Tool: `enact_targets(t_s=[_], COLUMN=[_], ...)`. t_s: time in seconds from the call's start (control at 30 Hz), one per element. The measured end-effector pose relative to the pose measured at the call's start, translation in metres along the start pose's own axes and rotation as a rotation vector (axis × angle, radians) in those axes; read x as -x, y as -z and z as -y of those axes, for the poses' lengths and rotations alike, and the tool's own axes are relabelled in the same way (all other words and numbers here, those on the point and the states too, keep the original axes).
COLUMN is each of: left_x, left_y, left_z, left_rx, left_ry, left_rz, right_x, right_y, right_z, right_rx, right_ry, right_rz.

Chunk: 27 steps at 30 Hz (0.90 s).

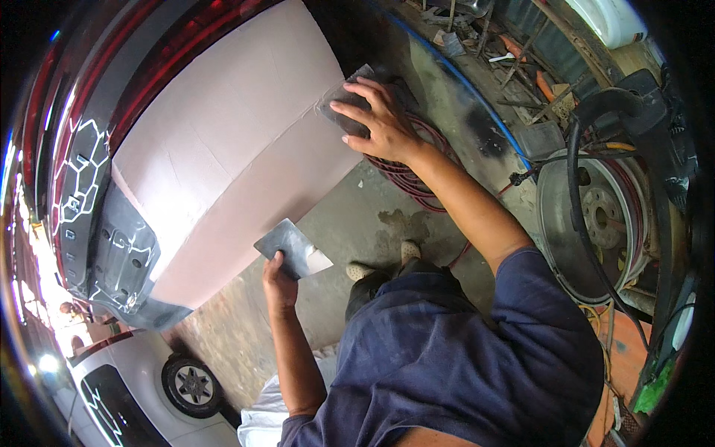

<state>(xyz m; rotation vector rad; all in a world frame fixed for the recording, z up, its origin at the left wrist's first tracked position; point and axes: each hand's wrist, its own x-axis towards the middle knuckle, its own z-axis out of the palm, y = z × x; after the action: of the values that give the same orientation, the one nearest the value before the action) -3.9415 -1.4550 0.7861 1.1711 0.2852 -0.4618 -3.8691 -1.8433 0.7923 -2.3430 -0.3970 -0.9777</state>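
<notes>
A car's side panel (246, 119) fills the upper left, coated in pale pinkish filler with a ridge running slantwise across it. My right hand (387, 127) is at the panel's right edge, its fingers spread over a dark grey flat plate (344, 110) that lies against the surface. The thumb side of that plate is partly hidden. Lower down, my left hand (280, 289) grips a grey putty plate (287, 246) by its lower edge, the thumb on top. A pale patch of putty (319, 261) sits on its right corner, and the plate is in front of the panel's lower edge.
Red tail lights (167, 56) and a dark bumper (123, 246) border the panel. A coiled reddish hose (421, 171) lies on the concrete floor beyond it. At right stand a wheel rim (596, 216) and scrap; a blue hose (462, 74) runs past. A white car (141, 380) is at lower left.
</notes>
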Motion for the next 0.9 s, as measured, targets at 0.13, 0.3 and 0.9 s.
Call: enact_targets(t_s=[0.13,0.3,0.9], left_x=[-0.003,-0.003,-0.005], left_y=[-0.001,-0.003,0.003], left_z=[0.003,0.002,0.004], left_rx=[0.011,0.007,0.019], left_ry=[-0.029,-0.024,-0.008], left_rz=[-0.001,-0.019,0.010], right_x=[0.028,0.034,0.025], right_y=[0.007,0.020,0.000], right_z=[-0.002,-0.001,0.017], right_rx=[-0.014,-0.009,0.051], right_ry=[-0.026,-0.037,0.002], right_rz=[0.112,0.124,0.149])
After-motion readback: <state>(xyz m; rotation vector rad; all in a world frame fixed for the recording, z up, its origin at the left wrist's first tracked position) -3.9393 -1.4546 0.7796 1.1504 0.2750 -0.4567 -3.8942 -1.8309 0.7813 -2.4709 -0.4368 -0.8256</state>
